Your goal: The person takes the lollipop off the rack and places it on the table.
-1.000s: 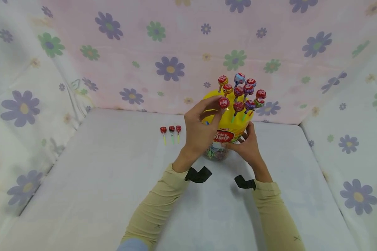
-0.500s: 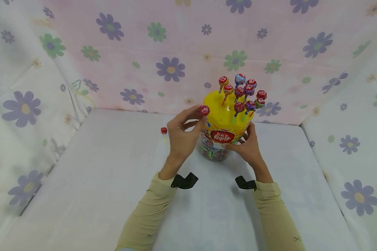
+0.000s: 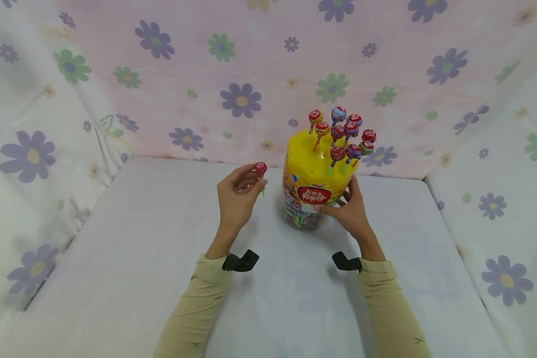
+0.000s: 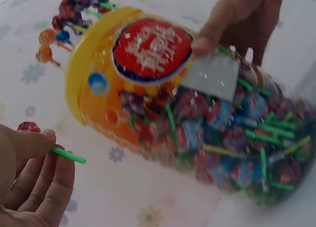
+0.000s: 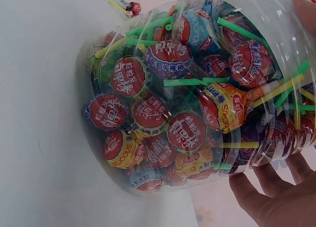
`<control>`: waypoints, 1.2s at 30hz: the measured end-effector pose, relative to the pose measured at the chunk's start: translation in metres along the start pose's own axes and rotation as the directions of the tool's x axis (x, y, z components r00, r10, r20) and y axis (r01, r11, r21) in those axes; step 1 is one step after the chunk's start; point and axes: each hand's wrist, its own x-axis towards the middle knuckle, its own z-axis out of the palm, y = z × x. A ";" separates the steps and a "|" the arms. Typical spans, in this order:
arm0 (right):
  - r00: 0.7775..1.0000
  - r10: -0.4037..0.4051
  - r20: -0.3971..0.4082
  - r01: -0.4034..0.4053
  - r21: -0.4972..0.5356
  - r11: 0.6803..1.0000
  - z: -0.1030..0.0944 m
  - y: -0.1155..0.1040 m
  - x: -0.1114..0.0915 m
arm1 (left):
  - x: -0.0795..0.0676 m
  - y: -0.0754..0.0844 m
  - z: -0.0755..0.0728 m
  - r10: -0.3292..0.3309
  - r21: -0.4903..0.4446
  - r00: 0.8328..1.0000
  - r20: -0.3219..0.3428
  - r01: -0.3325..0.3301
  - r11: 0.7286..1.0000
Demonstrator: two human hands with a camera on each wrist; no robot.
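Observation:
Between thumb and fingers, my left hand (image 3: 236, 201) pinches a red-wrapped lollipop (image 3: 261, 168) upright; its green stick (image 4: 69, 155) shows in the left wrist view. That hand is left of the candy jar (image 3: 310, 184), apart from it. The jar is clear, with a yellow lid (image 3: 301, 151) and a red label, and many wrapped lollipops fill it. Several lollipops (image 3: 337, 153) stand by their sticks in the lid. On the jar's right side, my right hand (image 3: 350, 211) grips it, thumb in front by the label and fingers curled behind.
Loose lollipops (image 5: 133, 9) lie on the white table (image 3: 152, 238) left of the jar; in the head view my left hand mostly hides them. A flower-patterned cloth (image 3: 179, 99) hangs behind and at both sides.
My left hand has drawn away from the jar's lid, leftward and down, carrying the lollipop. It now covers the loose lollipops on the table. My right hand stays on the jar.

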 end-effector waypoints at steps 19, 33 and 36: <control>1.000 -0.010 0.004 0.010 -0.006 1.000 -0.002 0.003 0.000 | -0.012 -0.013 -0.057 -0.218 0.161 0.973 0.069 0.205 0.965; 1.000 0.006 0.006 -0.005 -0.012 1.000 -0.003 0.001 0.001 | 0.003 -0.081 -0.091 -0.360 0.216 0.930 -0.070 0.367 0.905; 1.000 0.015 0.008 -0.015 -0.015 1.000 -0.003 0.001 0.000 | 0.008 -0.092 -0.096 -0.378 0.216 0.923 -0.078 0.385 0.897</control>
